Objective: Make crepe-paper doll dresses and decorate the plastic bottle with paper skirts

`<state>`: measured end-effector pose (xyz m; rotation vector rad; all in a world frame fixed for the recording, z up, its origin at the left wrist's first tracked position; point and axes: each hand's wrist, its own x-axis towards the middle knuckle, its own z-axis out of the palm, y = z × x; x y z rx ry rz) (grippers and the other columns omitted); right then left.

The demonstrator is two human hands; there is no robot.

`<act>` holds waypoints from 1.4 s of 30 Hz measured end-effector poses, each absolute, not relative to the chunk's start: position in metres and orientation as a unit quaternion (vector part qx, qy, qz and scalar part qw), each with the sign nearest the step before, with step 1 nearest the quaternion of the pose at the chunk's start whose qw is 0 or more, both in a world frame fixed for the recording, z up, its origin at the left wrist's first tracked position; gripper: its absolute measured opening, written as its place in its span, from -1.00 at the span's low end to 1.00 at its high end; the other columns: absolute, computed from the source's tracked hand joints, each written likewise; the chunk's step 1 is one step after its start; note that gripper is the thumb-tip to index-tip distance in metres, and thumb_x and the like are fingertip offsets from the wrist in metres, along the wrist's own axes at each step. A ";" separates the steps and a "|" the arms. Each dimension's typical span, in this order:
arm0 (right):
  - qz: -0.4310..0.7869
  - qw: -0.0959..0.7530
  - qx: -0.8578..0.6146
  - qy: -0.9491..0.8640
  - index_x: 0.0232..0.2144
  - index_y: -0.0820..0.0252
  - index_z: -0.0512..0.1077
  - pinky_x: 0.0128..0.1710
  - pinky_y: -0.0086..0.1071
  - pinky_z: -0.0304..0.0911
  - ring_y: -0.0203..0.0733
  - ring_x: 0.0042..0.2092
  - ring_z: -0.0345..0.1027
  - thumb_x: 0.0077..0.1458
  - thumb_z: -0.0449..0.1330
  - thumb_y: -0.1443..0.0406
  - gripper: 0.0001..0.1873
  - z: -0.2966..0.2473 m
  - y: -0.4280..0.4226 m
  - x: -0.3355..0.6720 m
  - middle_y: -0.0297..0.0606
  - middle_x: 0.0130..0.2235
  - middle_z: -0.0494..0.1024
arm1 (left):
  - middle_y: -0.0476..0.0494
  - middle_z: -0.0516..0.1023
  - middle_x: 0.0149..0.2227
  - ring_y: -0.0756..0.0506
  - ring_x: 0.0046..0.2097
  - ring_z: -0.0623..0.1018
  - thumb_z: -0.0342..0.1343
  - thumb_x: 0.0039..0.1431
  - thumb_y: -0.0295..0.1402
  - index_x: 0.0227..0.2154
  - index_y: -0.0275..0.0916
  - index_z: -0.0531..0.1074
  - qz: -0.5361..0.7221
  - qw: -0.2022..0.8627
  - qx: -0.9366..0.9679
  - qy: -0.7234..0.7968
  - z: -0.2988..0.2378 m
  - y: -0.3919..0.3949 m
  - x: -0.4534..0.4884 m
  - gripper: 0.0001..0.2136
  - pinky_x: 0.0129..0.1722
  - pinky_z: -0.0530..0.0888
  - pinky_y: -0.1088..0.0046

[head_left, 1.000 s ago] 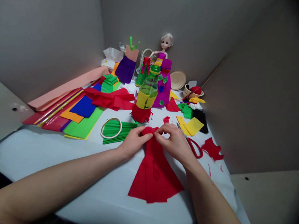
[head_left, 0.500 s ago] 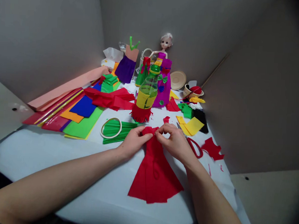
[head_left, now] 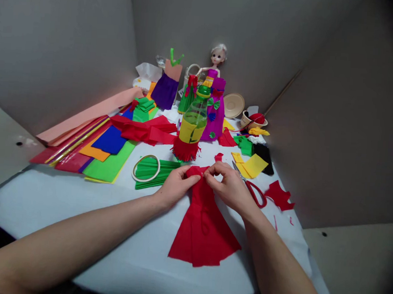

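Observation:
A red crepe-paper dress [head_left: 204, 232] lies flat on the white-covered table, its flared hem toward me. My left hand [head_left: 177, 186] is closed on the upper left edge of its bodice, thumb on top. At the upper right edge, the thumb and forefinger of my right hand [head_left: 225, 184] are pinched together against the bodice. Any small piece between those fingertips is too small to make out. Red-handled scissors [head_left: 256, 194] lie beside my right wrist, partly hidden by the hand. Left of my left hand, a tape roll [head_left: 134, 169] rests on pleated green paper [head_left: 165, 171].
A green bottle [head_left: 199, 109] with red fringe stands beyond my hands. Behind it are a doll [head_left: 218, 59] and a purple paper dress [head_left: 218, 121]. Coloured sheets [head_left: 110, 173] lie at the left. Red scraps [head_left: 280, 195] and yellow paper [head_left: 255, 165] lie at the right.
Almost nothing differs. My fingertips shift very slightly at the top of the red dress, while the dress stays in place.

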<state>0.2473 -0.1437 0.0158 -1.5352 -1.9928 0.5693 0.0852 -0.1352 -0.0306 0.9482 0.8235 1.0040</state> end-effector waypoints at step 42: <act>0.439 0.391 -0.551 -0.592 -0.22 0.11 0.30 -0.39 -0.35 0.24 -0.23 -0.40 0.34 -0.16 0.22 0.32 -0.64 0.001 -0.134 0.249 -0.38 -0.37 0.47 | -0.08 0.54 -0.44 -0.04 -0.41 0.47 0.28 -0.12 -0.28 -0.40 -0.34 0.47 0.428 0.670 0.443 0.414 -0.026 -0.136 0.086 -0.75 -0.35 0.39 0.44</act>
